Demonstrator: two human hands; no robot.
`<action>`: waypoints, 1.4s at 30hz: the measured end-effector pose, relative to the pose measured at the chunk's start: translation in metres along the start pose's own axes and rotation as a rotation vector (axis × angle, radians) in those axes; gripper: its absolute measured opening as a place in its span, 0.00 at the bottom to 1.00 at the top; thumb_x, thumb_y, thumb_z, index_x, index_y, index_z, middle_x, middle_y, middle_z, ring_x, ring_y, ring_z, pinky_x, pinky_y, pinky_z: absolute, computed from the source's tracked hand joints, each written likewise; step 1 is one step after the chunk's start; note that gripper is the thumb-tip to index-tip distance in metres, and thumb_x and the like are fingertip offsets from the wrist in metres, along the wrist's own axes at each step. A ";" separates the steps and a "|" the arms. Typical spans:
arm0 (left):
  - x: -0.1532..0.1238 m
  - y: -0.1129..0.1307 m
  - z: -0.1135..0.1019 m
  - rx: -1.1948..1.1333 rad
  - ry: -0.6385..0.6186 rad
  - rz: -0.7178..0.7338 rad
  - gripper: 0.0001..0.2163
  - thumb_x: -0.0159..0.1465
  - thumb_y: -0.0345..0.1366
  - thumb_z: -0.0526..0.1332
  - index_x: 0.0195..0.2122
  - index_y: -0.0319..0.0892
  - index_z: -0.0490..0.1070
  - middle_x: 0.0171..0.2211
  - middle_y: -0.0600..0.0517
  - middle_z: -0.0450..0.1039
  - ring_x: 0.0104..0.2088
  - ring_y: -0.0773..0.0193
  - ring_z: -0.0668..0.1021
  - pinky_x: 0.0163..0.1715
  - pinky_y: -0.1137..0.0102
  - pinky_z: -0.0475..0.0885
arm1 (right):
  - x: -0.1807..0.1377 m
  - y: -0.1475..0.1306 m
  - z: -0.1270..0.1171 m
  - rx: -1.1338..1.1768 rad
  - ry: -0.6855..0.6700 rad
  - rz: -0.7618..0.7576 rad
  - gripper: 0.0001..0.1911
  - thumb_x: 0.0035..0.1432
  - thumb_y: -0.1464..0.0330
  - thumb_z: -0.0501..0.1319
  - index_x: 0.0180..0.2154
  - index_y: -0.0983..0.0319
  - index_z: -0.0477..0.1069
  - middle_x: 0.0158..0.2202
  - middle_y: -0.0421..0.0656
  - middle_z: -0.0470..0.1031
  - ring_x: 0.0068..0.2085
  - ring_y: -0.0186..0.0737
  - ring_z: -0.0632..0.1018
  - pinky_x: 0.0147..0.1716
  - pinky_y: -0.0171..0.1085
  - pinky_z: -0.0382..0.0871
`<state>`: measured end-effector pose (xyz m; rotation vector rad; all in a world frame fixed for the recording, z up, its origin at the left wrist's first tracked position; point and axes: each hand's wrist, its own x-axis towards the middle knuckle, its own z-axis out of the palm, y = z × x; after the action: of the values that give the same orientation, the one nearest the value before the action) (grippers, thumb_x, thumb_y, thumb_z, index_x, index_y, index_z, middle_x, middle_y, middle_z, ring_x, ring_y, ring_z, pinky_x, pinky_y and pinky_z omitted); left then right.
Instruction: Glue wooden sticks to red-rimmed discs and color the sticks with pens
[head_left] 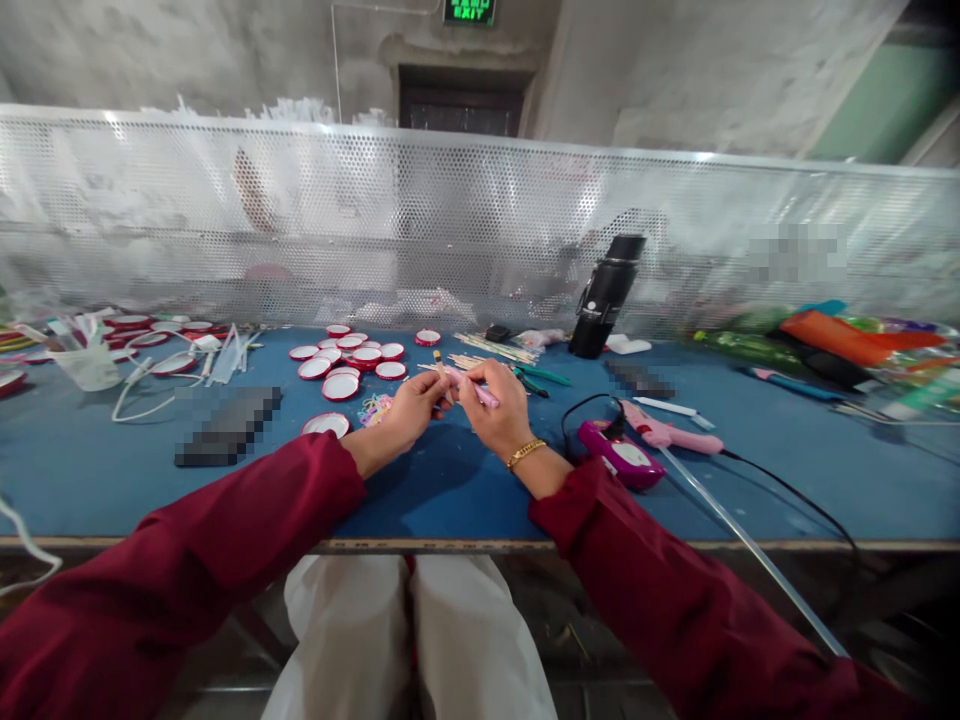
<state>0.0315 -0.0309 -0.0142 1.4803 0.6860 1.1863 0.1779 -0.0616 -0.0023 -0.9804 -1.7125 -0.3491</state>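
My left hand [411, 408] is closed, pinching a short tan stick [439, 362] upright between thumb and fingers. Wrapped round a pink pen-like tool [487, 396], my right hand [501, 405] meets the left one over the table; the tool's front end is partly hidden between the fingers. Just left of my left hand lies a small heap of pastel rubber bands [375, 408]. Thin wooden sticks [499, 347] lie in a loose pile behind my hands, with a teal pen-shaped tool [551, 376] beside them.
Several red-rimmed round lids [341, 384] are grouped at centre left. A blurred dark phone [229, 425] and a white cup [86, 365] lie farther left. A black flask [606, 297] stands behind; a pink glue gun [675, 435] with cord and a purple box [619, 455] lie right.
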 end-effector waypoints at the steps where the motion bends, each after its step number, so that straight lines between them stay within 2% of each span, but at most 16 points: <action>1: 0.000 0.001 0.000 -0.005 -0.003 0.004 0.15 0.58 0.49 0.62 0.34 0.40 0.71 0.28 0.52 0.69 0.26 0.70 0.69 0.23 0.76 0.62 | 0.000 0.000 0.000 0.000 0.009 0.008 0.05 0.60 0.67 0.56 0.31 0.59 0.66 0.29 0.42 0.72 0.32 0.39 0.72 0.35 0.40 0.64; 8: -0.002 0.006 0.003 0.012 0.017 -0.025 0.16 0.57 0.49 0.63 0.28 0.39 0.68 0.26 0.53 0.68 0.25 0.71 0.69 0.22 0.76 0.62 | -0.001 -0.001 0.002 0.013 -0.017 -0.049 0.04 0.59 0.68 0.57 0.31 0.59 0.66 0.29 0.41 0.72 0.33 0.39 0.72 0.36 0.39 0.65; 18: 0.000 0.002 0.002 0.008 0.026 -0.025 0.14 0.57 0.48 0.63 0.30 0.40 0.69 0.25 0.54 0.67 0.26 0.70 0.69 0.23 0.76 0.64 | -0.001 -0.002 0.003 0.015 -0.029 -0.038 0.04 0.59 0.68 0.57 0.31 0.59 0.67 0.29 0.41 0.72 0.33 0.39 0.73 0.35 0.39 0.65; 23: 0.000 0.000 0.000 -0.015 -0.003 0.004 0.15 0.58 0.48 0.62 0.34 0.40 0.71 0.28 0.52 0.69 0.26 0.70 0.70 0.22 0.76 0.63 | 0.000 0.000 0.000 -0.016 0.023 -0.012 0.05 0.60 0.67 0.56 0.30 0.59 0.65 0.28 0.41 0.72 0.32 0.39 0.71 0.34 0.40 0.64; 30: 0.000 0.002 0.002 0.005 0.015 -0.014 0.15 0.57 0.49 0.63 0.29 0.40 0.69 0.25 0.53 0.68 0.26 0.70 0.70 0.22 0.76 0.62 | -0.002 -0.003 0.002 0.007 -0.012 -0.047 0.04 0.59 0.68 0.57 0.31 0.59 0.66 0.29 0.41 0.72 0.33 0.40 0.72 0.36 0.40 0.65; 38: -0.001 0.002 0.002 -0.003 0.020 -0.024 0.15 0.56 0.48 0.63 0.30 0.40 0.69 0.26 0.53 0.68 0.26 0.70 0.70 0.23 0.76 0.64 | -0.002 -0.003 0.004 -0.001 -0.023 -0.040 0.05 0.59 0.67 0.57 0.30 0.59 0.66 0.29 0.41 0.72 0.33 0.40 0.72 0.36 0.40 0.64; 42: 0.000 0.000 0.000 -0.007 0.008 -0.010 0.15 0.58 0.48 0.63 0.33 0.40 0.72 0.28 0.52 0.69 0.26 0.70 0.70 0.22 0.76 0.62 | 0.000 -0.001 0.001 -0.017 0.015 -0.019 0.05 0.59 0.67 0.56 0.30 0.59 0.65 0.28 0.41 0.71 0.32 0.39 0.71 0.34 0.40 0.64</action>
<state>0.0316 -0.0309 -0.0138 1.4654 0.6933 1.1862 0.1767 -0.0618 -0.0026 -0.9723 -1.7083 -0.3835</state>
